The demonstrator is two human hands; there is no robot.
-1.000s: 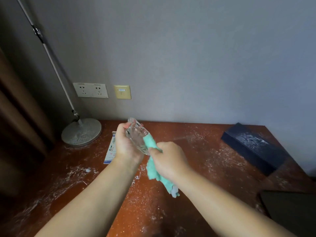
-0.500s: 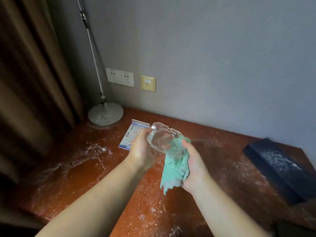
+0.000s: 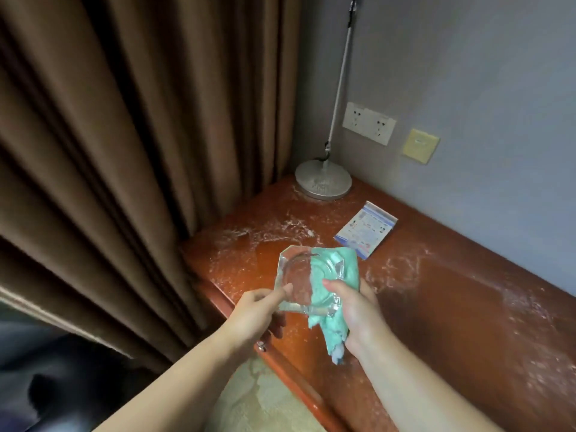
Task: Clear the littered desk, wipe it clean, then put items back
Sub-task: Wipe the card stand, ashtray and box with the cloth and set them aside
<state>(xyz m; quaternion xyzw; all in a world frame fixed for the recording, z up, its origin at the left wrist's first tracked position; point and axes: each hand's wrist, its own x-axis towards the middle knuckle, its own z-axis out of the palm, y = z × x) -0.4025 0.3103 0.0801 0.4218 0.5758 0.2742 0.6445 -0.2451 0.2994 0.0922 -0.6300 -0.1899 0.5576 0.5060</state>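
Your reddish wooden desk (image 3: 452, 307), streaked with white powder (image 3: 280, 227), bears a round lamp base (image 3: 323, 183) and a printed packet (image 3: 366, 230).

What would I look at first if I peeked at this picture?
Probably the clear glass ashtray in the middle, held over the desk's left end by the left hand while the right hand holds a green cloth against it. Next, the white powder smeared over the reddish desk, and the big brown curtain filling the left side.
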